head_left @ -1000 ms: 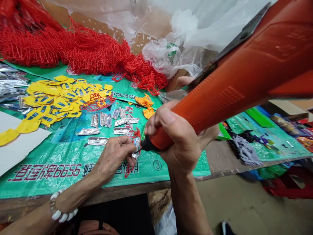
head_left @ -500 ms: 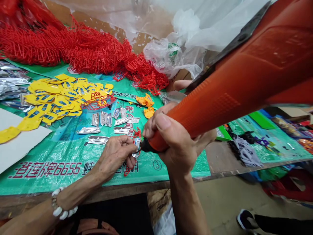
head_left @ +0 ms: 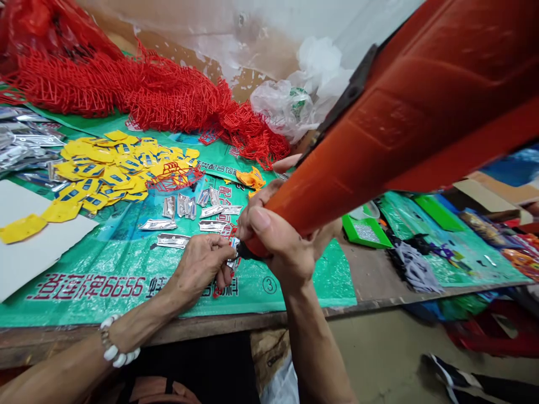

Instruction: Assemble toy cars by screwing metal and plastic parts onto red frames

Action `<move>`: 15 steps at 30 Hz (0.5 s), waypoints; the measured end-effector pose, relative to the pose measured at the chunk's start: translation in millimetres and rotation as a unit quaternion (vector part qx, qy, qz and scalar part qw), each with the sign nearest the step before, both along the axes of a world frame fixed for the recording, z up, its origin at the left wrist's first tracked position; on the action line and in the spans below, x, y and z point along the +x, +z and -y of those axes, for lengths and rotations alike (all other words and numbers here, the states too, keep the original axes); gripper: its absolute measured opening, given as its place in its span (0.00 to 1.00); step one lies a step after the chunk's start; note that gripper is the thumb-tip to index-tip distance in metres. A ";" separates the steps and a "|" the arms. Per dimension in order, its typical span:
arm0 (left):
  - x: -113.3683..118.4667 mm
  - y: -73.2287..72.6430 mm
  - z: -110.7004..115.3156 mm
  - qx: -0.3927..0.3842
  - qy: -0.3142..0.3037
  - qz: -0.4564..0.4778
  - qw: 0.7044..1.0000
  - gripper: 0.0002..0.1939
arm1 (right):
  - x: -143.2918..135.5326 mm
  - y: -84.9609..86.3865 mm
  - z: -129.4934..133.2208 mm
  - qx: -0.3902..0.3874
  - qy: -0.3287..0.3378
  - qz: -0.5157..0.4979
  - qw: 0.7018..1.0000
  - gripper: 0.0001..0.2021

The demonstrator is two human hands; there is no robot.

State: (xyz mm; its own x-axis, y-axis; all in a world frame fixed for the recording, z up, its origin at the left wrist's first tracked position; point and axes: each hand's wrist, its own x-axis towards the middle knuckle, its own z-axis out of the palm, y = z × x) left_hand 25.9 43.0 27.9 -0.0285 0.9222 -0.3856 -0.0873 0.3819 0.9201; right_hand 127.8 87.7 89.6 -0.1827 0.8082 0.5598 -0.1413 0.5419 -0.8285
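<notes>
My right hand (head_left: 290, 241) is wrapped round the front end of a large orange electric screwdriver (head_left: 379, 134), its body slanting up to the right. The black nose of the tool points down-left and meets a small silver plastic part (head_left: 233, 256); the tip itself is hidden. My left hand (head_left: 204, 261) pinches that silver part from the left, and a bit of red plastic shows beside it. Several loose silver parts (head_left: 172, 240) lie just beyond my left hand on the green sheet (head_left: 126, 258). Orange pieces (head_left: 251, 178) rest behind the tool.
Yellow parts (head_left: 109, 168) are heaped at left, with red plastic frames (head_left: 168, 95) piled behind. A white card (head_left: 37, 252) carries two yellow parts. More silver parts (head_left: 25, 140) lie far left. A green tray (head_left: 366, 231) of small bits stands right, near grey strips (head_left: 415, 266).
The view has shifted a little, and the screwdriver and right hand appear slightly further left. Both hands keep their grip, with the tool's nose still at the silver part.
</notes>
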 end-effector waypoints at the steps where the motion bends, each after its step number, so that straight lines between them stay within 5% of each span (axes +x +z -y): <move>1: -0.1 -0.2 0.0 0.000 0.003 0.001 1.000 0.08 | -0.9 0.4 0.1 0.003 -0.003 -0.005 1.000 0.11; 9: -2.9 -10.9 -0.3 0.028 0.015 0.025 0.999 0.09 | 0.2 4.1 3.3 -0.023 -0.066 -0.094 0.993 0.10; 15: -4.2 -9.5 -2.8 0.029 0.026 0.038 0.999 0.09 | 13.4 22.0 4.0 0.014 -0.091 -0.095 0.991 0.14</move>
State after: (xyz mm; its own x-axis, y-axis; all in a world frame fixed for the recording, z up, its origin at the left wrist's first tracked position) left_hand 21.7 45.8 18.4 -0.0489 0.9411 -0.3345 -0.1758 0.3215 0.9304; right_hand 141.1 83.6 111.5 0.0748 0.8022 0.5923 -0.1913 0.5945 -0.7810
